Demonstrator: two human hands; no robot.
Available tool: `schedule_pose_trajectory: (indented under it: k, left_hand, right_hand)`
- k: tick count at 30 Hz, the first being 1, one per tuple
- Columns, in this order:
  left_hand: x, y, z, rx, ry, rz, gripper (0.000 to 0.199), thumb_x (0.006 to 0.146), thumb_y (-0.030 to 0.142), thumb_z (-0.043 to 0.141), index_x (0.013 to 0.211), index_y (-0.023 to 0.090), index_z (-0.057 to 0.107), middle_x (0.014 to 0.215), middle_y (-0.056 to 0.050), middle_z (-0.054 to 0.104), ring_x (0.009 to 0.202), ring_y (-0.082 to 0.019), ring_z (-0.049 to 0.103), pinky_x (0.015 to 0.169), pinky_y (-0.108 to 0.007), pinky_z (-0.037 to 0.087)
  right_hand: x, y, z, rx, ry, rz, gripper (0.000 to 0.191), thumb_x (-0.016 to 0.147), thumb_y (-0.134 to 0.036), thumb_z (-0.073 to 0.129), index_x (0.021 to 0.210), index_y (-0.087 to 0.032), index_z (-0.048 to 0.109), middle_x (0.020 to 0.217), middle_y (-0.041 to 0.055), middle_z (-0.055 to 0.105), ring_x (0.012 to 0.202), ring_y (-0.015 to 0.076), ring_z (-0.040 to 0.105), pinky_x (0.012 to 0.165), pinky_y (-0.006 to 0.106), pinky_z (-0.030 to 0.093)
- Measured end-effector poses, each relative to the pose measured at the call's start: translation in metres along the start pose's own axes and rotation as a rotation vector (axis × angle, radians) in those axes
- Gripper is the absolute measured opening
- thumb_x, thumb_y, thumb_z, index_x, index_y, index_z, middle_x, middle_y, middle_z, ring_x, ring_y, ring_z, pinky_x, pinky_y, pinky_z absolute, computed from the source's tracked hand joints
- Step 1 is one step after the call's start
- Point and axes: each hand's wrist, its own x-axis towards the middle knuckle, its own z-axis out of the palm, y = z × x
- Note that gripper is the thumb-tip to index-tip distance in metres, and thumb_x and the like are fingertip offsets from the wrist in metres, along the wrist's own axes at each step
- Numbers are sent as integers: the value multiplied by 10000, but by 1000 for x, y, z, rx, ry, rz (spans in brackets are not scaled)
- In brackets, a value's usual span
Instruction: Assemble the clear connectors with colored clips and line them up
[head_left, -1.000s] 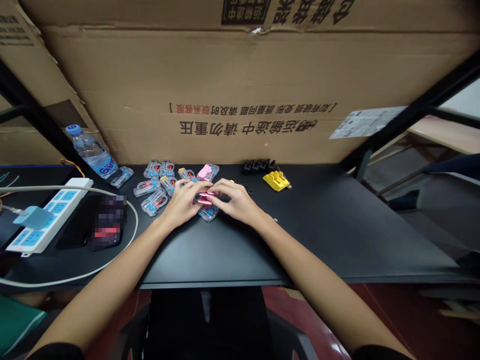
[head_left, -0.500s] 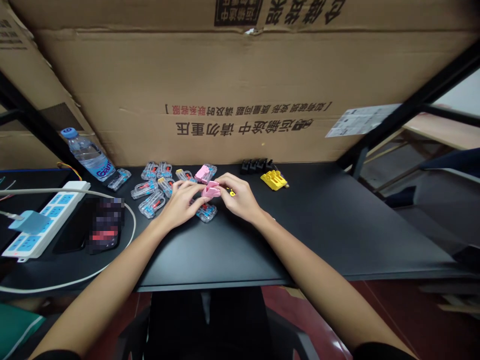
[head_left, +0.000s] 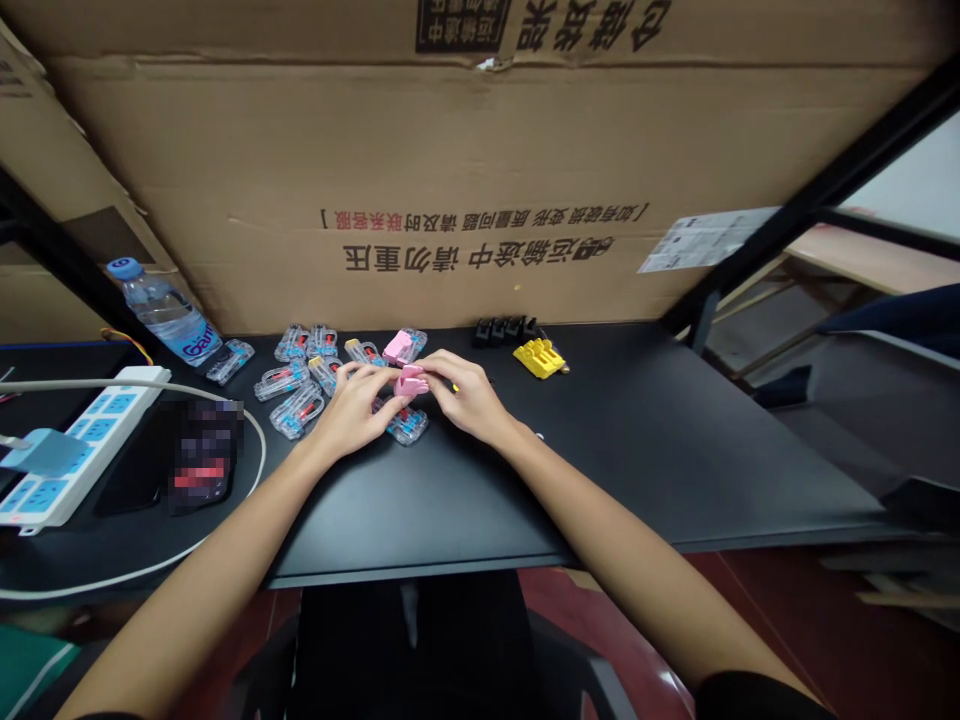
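Between both hands, above the black desk, is a pink plastic piece (head_left: pixel 410 382). My left hand (head_left: pixel 358 405) pinches its left side between thumb and fingers. My right hand (head_left: pixel 466 396) grips it from the right, with a small bit of yellow showing at its fingers. Another pink piece (head_left: pixel 398 347) lies just behind on a clear connector. Several clear connectors (head_left: pixel 298 410) with blue and orange parts lie left of and behind my left hand. One more clear connector (head_left: pixel 409 426) sits partly under the hands.
Yellow clips (head_left: pixel 539 358) and a row of black clips (head_left: pixel 504 331) stand at the back, right of my hands. At left are a water bottle (head_left: pixel 169 312), a white power strip (head_left: pixel 82 445), a phone (head_left: pixel 204 455) and a looping white cable (head_left: pixel 264 440). Cardboard (head_left: pixel 420 140) stands behind the desk (head_left: pixel 420 520).
The whole view has shifted slightly, so the desk items appear a little further left. Both hands still hold the pink piece, and less yellow shows by my right hand.
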Motion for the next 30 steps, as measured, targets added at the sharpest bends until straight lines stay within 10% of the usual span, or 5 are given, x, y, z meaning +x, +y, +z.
schedule_pose_trajectory:
  k: [6, 14, 21, 30]
  left_hand:
    - [0, 3, 0, -89, -22, -52, 271, 1118, 387, 552, 1309, 235, 668, 1256, -58, 816, 1221, -252, 698, 1226, -472, 280]
    - [2, 6, -6, -61, -63, -14, 334, 1133, 413, 513, 1349, 248, 707, 1395, -72, 766, 1288, -257, 676, 1268, -502, 253]
    - [-1, 2, -19, -31, -368, 135, 534, 889, 584, 850, 1324, 293, 742, 1463, -73, 728, 1384, -317, 627, 1246, -530, 280]
    - [2, 9, -14, -39, -313, 53, 367, 1122, 485, 525, 1342, 258, 712, 1331, -63, 780, 1234, -271, 712, 1100, -426, 458]
  right_hand:
    - [0, -6, -2, 28, -49, 133, 347, 1130, -351, 489, 1329, -238, 751, 1251, 116, 798, 1152, 265, 756, 1030, 435, 591]
    - [-3, -6, 3, 18, 2, 209, 374, 984, -409, 712, 1307, -221, 699, 1076, 75, 807, 871, 227, 749, 837, 380, 613]
    - [2, -3, -8, 21, 208, 328, 259, 983, -467, 664, 1085, -233, 622, 898, 35, 771, 766, 211, 727, 736, 350, 601]
    - [-2, 4, 1, 137, 331, 455, 485, 967, -704, 666, 1117, -273, 502, 910, 41, 786, 802, 251, 811, 773, 419, 669]
